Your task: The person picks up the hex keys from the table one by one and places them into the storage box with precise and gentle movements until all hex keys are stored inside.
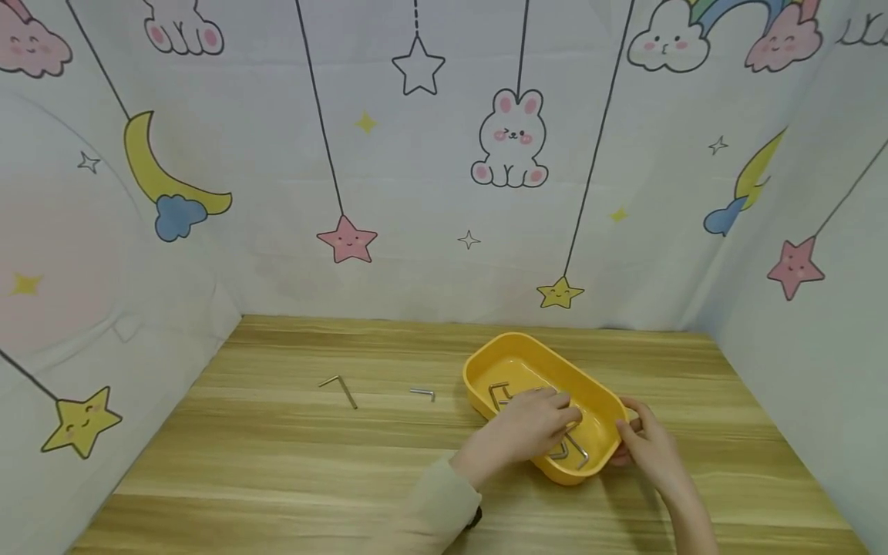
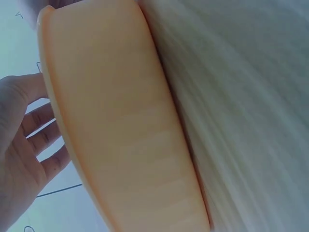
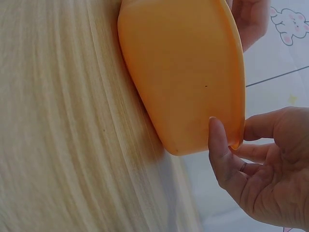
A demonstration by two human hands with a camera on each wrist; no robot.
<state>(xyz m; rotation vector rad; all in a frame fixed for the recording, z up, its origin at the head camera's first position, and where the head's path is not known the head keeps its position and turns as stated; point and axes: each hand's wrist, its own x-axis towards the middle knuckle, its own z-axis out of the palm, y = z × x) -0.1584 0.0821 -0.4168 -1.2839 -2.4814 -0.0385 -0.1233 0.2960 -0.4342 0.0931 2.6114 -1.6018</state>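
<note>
A yellow tray stands at an angle on the table, with several L-shaped hex keys lying in it. My left hand reaches over the tray's near side, fingers bent down inside among the keys. In the left wrist view the tray wall hides the fingertips of that hand, so whether they pinch a key cannot be seen. At the tray's right end, my right hand grips the rim. The right wrist view shows this hand's thumb against the outer wall and the other fingers at the rim.
Left of the tray, a small silver hex key and a longer brass-toned hex key lie apart on the wooden table. White cartoon-printed cloth encloses the back and both sides.
</note>
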